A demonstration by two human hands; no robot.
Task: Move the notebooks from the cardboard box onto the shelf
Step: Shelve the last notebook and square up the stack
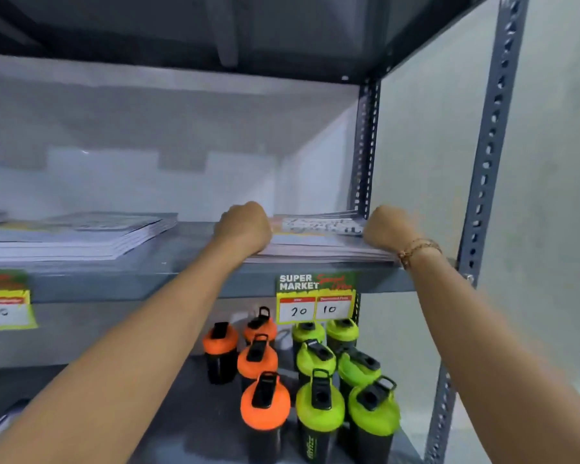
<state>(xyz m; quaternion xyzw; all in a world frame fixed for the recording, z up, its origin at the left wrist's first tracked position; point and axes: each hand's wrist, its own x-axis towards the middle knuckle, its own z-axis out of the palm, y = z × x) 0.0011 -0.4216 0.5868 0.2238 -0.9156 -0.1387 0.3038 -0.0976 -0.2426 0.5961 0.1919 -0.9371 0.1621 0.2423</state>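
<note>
Both hands grip one notebook stack (318,244) at the right end of the shelf (188,279): left hand (243,229) closed on its left edge, right hand (384,231) closed on its right edge. Below, nearest the camera, orange bottles (265,400) and green bottles (320,406) stand on the lower shelf, under a price tag (315,298). Farther left on the same shelf lies a second stack (77,236).

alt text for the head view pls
Both hands, left hand and right hand, grip the sides of a stack of notebooks resting on a grey metal shelf. Another notebook pile lies further left; orange and green shaker bottles stand below.
</note>
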